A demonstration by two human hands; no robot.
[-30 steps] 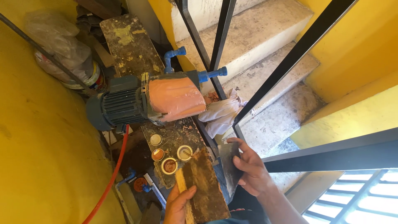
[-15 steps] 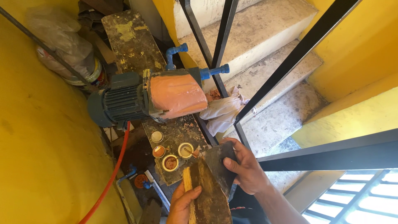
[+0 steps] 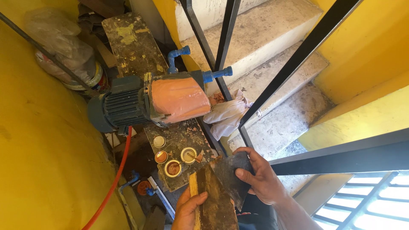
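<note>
My left hand (image 3: pixel 187 210) grips a stained wooden board (image 3: pixel 215 200) at its near left edge, thumb on top. My right hand (image 3: pixel 260 175) holds a dark flat metal scraper blade (image 3: pixel 230 172), laid flat against the board's far right corner. Just beyond the board sit several small open tins (image 3: pixel 174 162) with orange and cream paste on a paint-spattered plank (image 3: pixel 174 140). A water pump (image 3: pixel 147 104) with a grey finned motor, orange-coated body and blue pipe fittings rests on that plank.
Black metal railing bars (image 3: pixel 226 47) cross in front of concrete stairs (image 3: pixel 272 55). A white rag (image 3: pixel 228 115) lies by the pump. Yellow walls close in left and right. A red hose (image 3: pixel 113 183) runs down left; a plastic-covered bucket (image 3: pixel 72 59) stands far left.
My right hand turned the scraper blade from standing beside the board to lying flat on the board's far corner. The left hand kept its grip on the board.
</note>
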